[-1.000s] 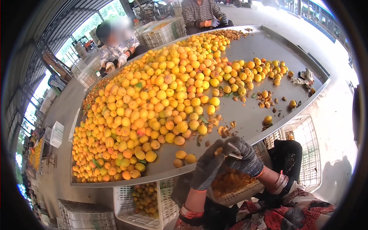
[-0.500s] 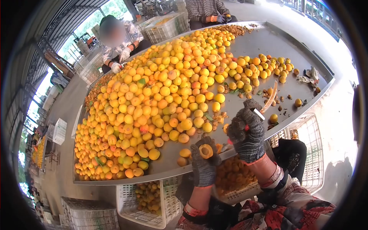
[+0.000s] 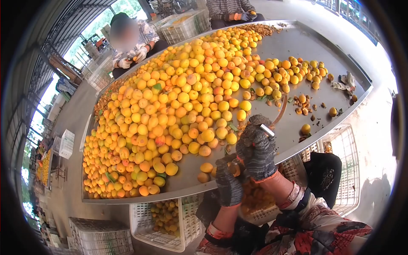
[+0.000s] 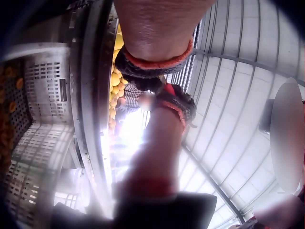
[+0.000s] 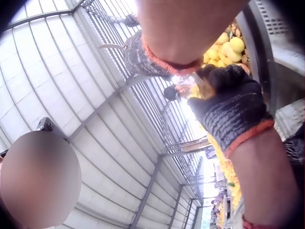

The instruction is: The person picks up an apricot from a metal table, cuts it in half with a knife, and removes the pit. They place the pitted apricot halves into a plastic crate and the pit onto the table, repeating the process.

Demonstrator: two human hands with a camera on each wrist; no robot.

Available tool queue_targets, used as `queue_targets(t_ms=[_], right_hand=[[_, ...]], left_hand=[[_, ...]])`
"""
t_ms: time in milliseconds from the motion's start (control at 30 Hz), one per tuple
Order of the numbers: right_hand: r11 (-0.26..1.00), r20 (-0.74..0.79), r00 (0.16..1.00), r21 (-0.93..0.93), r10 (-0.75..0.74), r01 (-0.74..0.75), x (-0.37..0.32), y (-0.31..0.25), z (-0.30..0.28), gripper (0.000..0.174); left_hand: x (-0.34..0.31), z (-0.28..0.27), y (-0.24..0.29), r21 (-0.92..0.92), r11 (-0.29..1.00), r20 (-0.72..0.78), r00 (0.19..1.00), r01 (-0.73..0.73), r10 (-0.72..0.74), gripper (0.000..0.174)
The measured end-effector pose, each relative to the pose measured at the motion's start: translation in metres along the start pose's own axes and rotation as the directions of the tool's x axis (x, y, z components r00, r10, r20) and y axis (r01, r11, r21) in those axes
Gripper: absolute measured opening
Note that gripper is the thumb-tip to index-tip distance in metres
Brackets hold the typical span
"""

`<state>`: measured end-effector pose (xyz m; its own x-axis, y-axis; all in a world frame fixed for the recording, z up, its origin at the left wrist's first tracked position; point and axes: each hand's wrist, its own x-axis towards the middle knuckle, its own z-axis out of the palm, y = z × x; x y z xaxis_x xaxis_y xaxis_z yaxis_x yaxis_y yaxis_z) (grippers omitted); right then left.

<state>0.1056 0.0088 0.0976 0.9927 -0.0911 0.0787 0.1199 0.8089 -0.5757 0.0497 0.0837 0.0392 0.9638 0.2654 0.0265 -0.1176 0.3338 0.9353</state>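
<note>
Both hands wear dark grey knitted gloves with orange cuffs and meet over the near edge of the metal table (image 3: 293, 146). My left hand (image 3: 228, 185) grips an apricot (image 3: 234, 168), partly covered by fingers; its orange flesh also shows in the right wrist view. Just above and to the right, my right hand (image 3: 257, 151) curls round a tool (image 3: 267, 130) with a shiny metal end and a thin, curved brownish strip. Most of the tool is hidden in the fist. A small red part (image 4: 169, 89) shows at the right hand in the left wrist view.
A large heap of apricots (image 3: 170, 114) covers the table's left and middle. Pits and scraps (image 3: 302, 104) and a crumpled cloth (image 3: 346, 83) lie at the right. White crates (image 3: 165, 221) stand below the near edge. Two people sit across the table.
My right hand has moved left and down to meet the left hand. The left hand has turned, so the apricot's cut face no longer faces the head camera.
</note>
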Motion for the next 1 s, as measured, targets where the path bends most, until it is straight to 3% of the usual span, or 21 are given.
queue_targets(t_ms=[67,100,133,167,233,267,300,333,367,433,567,600,633,667,700,767,800,833,867,933,1000], right_hand=[[0.998,-0.024,0.998,0.039,0.055,-0.054,0.004,-0.001,0.002,0.020],[0.998,-0.024,0.998,0.039,0.055,-0.054,0.007,-0.003,0.001,0.020],[0.992,0.000,0.993,0.042,0.116,-0.116,0.009,-0.006,-0.002,0.017],[0.983,0.025,0.984,0.042,0.177,-0.178,0.011,-0.007,-0.003,0.014],[0.964,0.099,0.968,0.113,0.229,-0.240,0.012,-0.008,-0.005,0.012],[0.934,0.177,0.946,0.185,0.273,-0.304,0.013,-0.007,-0.006,0.011],[0.935,0.176,0.946,0.185,0.273,-0.304,0.012,-0.005,-0.006,0.011],[0.946,0.091,0.955,0.136,0.283,-0.293,0.011,-0.001,-0.006,0.012],[0.954,0.007,0.958,0.088,0.288,-0.287,0.011,0.003,-0.004,0.014],[0.963,0.058,0.974,0.150,0.218,-0.225,0.014,0.009,0.002,0.017],[0.991,0.174,0.977,0.040,0.120,-0.129,0.025,-0.020,0.010,0.026],[0.990,0.176,0.976,0.039,0.126,-0.134,0.022,-0.027,0.007,0.026],[0.971,0.302,0.945,-0.234,0.125,-0.054,0.021,-0.035,0.004,0.025],[0.877,0.417,0.895,-0.475,0.156,0.069,0.020,-0.039,0.002,0.024],[0.252,0.408,0.821,-0.910,0.399,0.330,0.028,-0.035,0.000,0.028],[0.228,0.566,0.703,-0.822,0.431,0.522,0.009,-0.041,0.000,0.033],[0.217,0.692,0.552,-0.694,0.465,0.687,-0.001,-0.042,-0.002,0.037],[0.216,0.693,0.549,-0.691,0.466,0.689,-0.008,-0.041,-0.005,0.037],[0.218,0.664,0.587,-0.727,0.463,0.651,-0.014,-0.042,-0.008,0.040],[0.222,0.638,0.620,-0.757,0.457,0.614,-0.023,-0.039,-0.022,0.042],[0.062,0.721,0.591,-0.652,0.362,0.756,-0.027,-0.033,-0.045,0.046]], left_hand=[[0.000,-0.002,-0.003,0.095,0.995,-0.016,0.999,-0.040,0.042,0.038],[0.000,-0.004,-0.003,0.507,0.816,0.042,0.954,-0.277,0.298,0.039],[0.001,-0.005,-0.003,0.794,0.428,0.201,0.851,-0.431,0.485,0.041],[0.003,-0.009,-0.003,0.794,0.429,0.199,0.851,-0.431,0.486,0.041],[0.012,-0.015,-0.005,0.647,0.727,0.267,0.961,-0.230,0.066,0.041],[0.016,-0.014,-0.007,0.648,0.727,0.266,0.962,-0.227,0.064,0.041],[0.021,-0.010,-0.008,0.234,0.966,0.108,0.985,0.107,-0.135,0.040],[0.023,-0.007,-0.011,-0.275,0.882,0.064,0.923,0.382,-0.380,0.038],[0.023,-0.008,-0.019,-0.277,0.882,0.063,0.923,0.381,-0.379,0.038],[0.024,-0.016,-0.031,0.324,0.946,0.040,0.999,-0.030,0.018,0.039],[0.023,-0.015,-0.013,0.396,0.917,-0.045,0.998,0.048,-0.033,0.049],[0.021,-0.004,0.008,-0.225,0.943,-0.170,0.943,0.246,-0.287,0.044],[0.019,0.003,0.025,-0.765,0.581,-0.111,0.833,0.277,-0.543,0.040],[0.018,0.003,0.029,-0.765,0.582,-0.110,0.834,0.276,-0.541,0.040],[0.018,0.004,0.032,-0.677,0.654,-0.173,0.791,0.337,-0.587,0.037],[0.018,0.001,0.024,-0.581,0.707,-0.238,0.746,0.404,-0.622,0.034],[0.020,-0.008,0.008,-0.325,0.885,-0.151,0.906,0.333,-0.396,0.041],[0.021,-0.010,0.003,-0.068,0.983,0.010,0.986,0.169,-0.168,0.049],[0.020,-0.007,-0.001,-0.073,0.984,0.006,0.987,0.162,-0.162,0.049],[0.016,0.001,-0.001,-0.319,0.856,-0.150,0.870,0.406,-0.469,0.048],[0.007,0.006,0.017,-0.264,0.875,-0.090,0.893,0.406,-0.442,0.047]])
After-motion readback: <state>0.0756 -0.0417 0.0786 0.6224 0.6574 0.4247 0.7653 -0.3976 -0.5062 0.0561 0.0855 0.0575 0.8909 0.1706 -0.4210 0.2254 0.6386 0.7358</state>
